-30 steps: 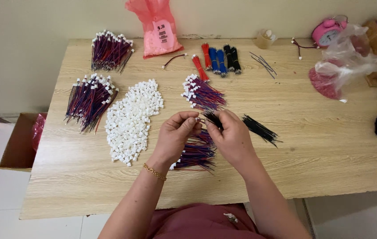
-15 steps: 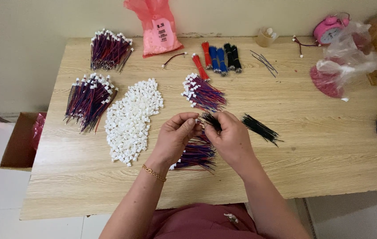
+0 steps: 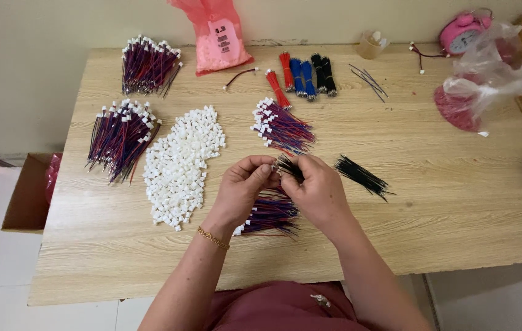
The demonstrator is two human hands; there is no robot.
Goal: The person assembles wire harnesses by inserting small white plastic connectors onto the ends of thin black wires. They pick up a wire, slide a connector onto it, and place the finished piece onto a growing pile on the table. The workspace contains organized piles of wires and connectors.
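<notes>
My left hand (image 3: pixel 243 190) and my right hand (image 3: pixel 315 191) meet above the middle of the wooden table (image 3: pixel 445 202). Their fingertips pinch a small white connector with thin black wires (image 3: pixel 286 167) fanning out between them. Under my hands lies a bundle of red, blue and black wires with white connectors (image 3: pixel 270 213). A pile of loose white connectors (image 3: pixel 181 162) lies to the left of my left hand. Loose black wires (image 3: pixel 362 176) lie to the right of my right hand. Another finished wire bundle (image 3: pixel 280 127) sits just beyond my hands.
Two more wire bundles (image 3: pixel 120 136) (image 3: pixel 146 62) lie at the left. At the back are a pink bag (image 3: pixel 217 37), red, blue and black wire bunches (image 3: pixel 302 75) and a small cup (image 3: pixel 371 43). Plastic bags (image 3: pixel 487 79) fill the right. A cardboard box (image 3: pixel 28 193) stands on the floor.
My hands stay together over the same spot; the fingers have shifted slightly around the connector and black wires.
</notes>
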